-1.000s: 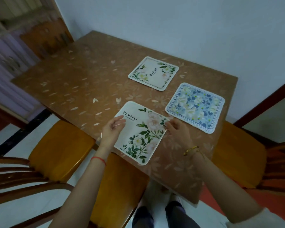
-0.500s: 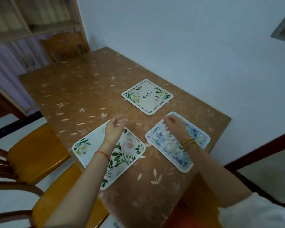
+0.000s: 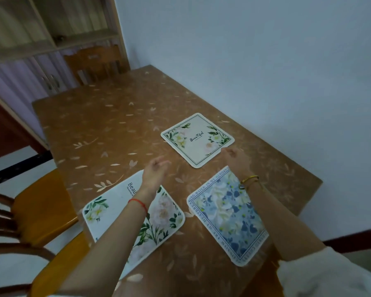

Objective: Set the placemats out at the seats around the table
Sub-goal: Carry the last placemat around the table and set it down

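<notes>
Three placemats lie flat on the brown table [image 3: 107, 125]. A white mat with green leaves and pink flowers [image 3: 163, 213] sits at the near left edge, under my left forearm. A blue floral mat [image 3: 225, 215] lies near right, under my right wrist. A cream mat with a green border [image 3: 197, 139] lies farther back near the wall. My left hand [image 3: 155, 171] hovers above the table between the mats, fingers loosely curled and empty. My right hand [image 3: 234, 157] reaches the near right corner of the cream mat; fingertips touch or nearly touch it.
Two wooden chairs with orange seats [image 3: 41, 206] stand at the table's left side, and another chair [image 3: 94, 63] at the far end. A pale wall [image 3: 266, 71] runs along the table's right side. A shelf unit [image 3: 41, 28] stands behind.
Both hands left the white leaf mat and the blue mat and moved forward toward the cream mat. The view shifted closer over the table.
</notes>
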The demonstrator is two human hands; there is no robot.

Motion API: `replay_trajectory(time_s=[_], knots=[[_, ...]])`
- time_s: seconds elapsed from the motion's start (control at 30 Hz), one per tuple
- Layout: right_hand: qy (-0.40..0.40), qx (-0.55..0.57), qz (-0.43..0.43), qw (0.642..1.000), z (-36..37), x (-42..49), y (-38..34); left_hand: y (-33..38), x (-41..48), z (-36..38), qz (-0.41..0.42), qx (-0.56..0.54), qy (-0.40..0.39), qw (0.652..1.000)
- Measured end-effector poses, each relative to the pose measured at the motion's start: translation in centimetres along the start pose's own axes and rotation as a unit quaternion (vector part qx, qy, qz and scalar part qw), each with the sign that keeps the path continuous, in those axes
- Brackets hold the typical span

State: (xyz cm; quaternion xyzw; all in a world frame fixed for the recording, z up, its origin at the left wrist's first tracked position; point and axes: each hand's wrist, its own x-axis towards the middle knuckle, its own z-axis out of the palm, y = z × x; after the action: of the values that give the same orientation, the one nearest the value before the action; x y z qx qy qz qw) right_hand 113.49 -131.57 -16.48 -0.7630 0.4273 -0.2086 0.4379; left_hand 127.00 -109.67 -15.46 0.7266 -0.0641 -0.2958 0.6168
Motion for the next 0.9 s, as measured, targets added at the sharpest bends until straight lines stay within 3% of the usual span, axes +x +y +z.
replay_trajectory(time_s=[0.53, 0.7, 0.9], knots=[[-0.166, -0.077, 0.01, 0.983, 1.7, 26.3, 8.2, -3.0, 18.4, 13.5, -0.114, -0.007, 0.088, 0.989], [-0.217, -0.1, 0.029, 0.971, 3.9, 30.9, 10.3, -3.8, 21.5, 14.6, -0.129, 0.01, 0.114, 0.985], [-0.213, -0.131, 0.024, 0.968, 5.8, 33.3, 11.9, -5.0, 23.7, 15.1, -0.172, -0.016, 0.129, 0.977]])
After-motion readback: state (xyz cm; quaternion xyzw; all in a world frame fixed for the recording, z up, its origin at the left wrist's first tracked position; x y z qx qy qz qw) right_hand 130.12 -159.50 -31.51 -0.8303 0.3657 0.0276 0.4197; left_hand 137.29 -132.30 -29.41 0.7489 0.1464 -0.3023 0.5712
